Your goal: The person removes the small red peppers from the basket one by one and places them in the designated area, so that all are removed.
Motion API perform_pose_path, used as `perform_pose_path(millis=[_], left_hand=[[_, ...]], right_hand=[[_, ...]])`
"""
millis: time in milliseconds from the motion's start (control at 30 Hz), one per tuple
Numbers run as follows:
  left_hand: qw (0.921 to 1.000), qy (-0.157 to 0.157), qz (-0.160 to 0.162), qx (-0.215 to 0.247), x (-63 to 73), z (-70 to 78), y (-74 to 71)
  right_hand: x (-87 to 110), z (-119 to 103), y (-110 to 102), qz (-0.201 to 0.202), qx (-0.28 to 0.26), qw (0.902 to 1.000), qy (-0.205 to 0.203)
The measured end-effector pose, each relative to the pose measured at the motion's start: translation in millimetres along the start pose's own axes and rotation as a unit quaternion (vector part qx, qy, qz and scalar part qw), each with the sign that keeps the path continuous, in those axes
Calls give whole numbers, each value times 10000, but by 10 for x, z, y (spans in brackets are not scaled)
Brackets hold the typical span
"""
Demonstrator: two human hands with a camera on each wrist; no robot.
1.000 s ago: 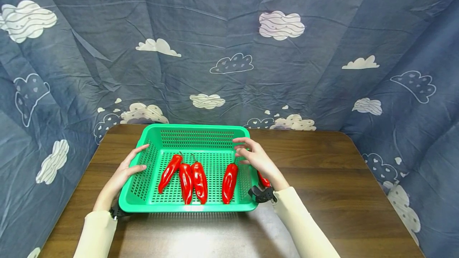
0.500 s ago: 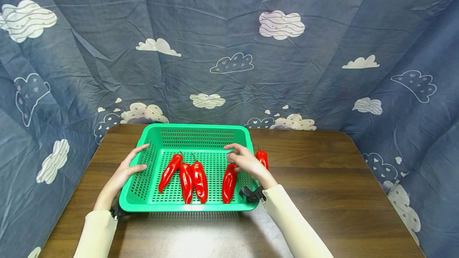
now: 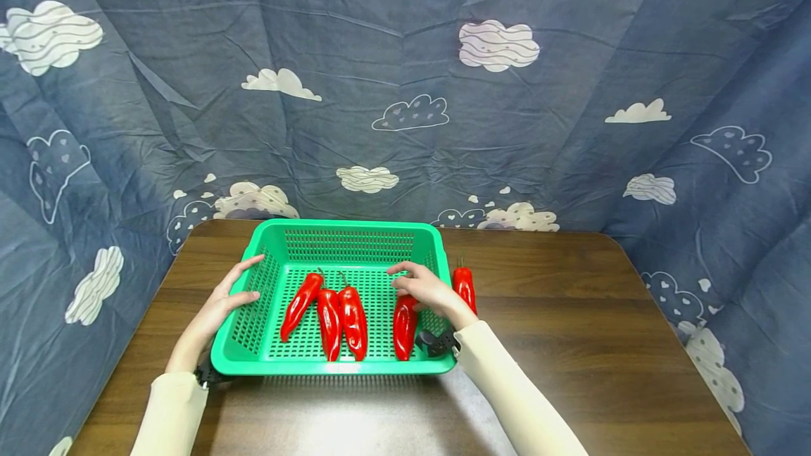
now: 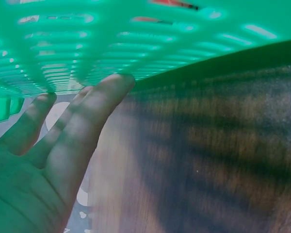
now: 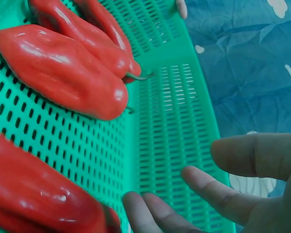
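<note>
A green perforated plastic basket holds several long red peppers. Three of them lie grouped left of centre, among them a leaning red pepper. A separate red pepper lies near the basket's right side. My right hand reaches in over the right rim, its fingers loosely bent and spread above that pepper's stem end; in the right wrist view nothing lies between thumb and fingers. My left hand is at the left rim. Its extended fingers lie along the outside of the slotted wall.
Outside the basket, just beyond its right wall, another red pepper lies on the brown wooden table. A blue cloud-patterned curtain hangs behind the table and along both sides.
My right hand has moved left and slightly down, from the right rim to over the rightmost pepper inside. This uncovers the pepper outside the basket. My left hand and the basket stay put.
</note>
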State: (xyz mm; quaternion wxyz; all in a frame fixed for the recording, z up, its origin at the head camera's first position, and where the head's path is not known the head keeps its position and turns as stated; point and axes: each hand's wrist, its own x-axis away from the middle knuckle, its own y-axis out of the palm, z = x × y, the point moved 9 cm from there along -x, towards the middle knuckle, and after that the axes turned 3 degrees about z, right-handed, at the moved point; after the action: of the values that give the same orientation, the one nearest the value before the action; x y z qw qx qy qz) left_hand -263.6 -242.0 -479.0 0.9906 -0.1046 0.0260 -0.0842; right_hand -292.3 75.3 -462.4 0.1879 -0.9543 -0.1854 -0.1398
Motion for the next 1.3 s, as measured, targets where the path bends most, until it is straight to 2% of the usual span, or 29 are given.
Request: perform_pose_path(millis=[300,500,700,900,1300], left_hand=[[10000,63,9,31,-8,9,12],[9999,119,29,16,-8,19,8],[10000,7,-12,52,-3,1,19],[10000,-50,-16,20,-2,-4,16],[10000,59,29,39,-4,8,-1]], right_hand=[[-64,26,43,5,-111,9999,-26],[-71,69,52,4,223,9997,-120],[-56,89,86,-56,565,9981,-242],[-53,91,136,-275,694,9967,-304],[-85,166,203,-467,1232,9912,-87]])
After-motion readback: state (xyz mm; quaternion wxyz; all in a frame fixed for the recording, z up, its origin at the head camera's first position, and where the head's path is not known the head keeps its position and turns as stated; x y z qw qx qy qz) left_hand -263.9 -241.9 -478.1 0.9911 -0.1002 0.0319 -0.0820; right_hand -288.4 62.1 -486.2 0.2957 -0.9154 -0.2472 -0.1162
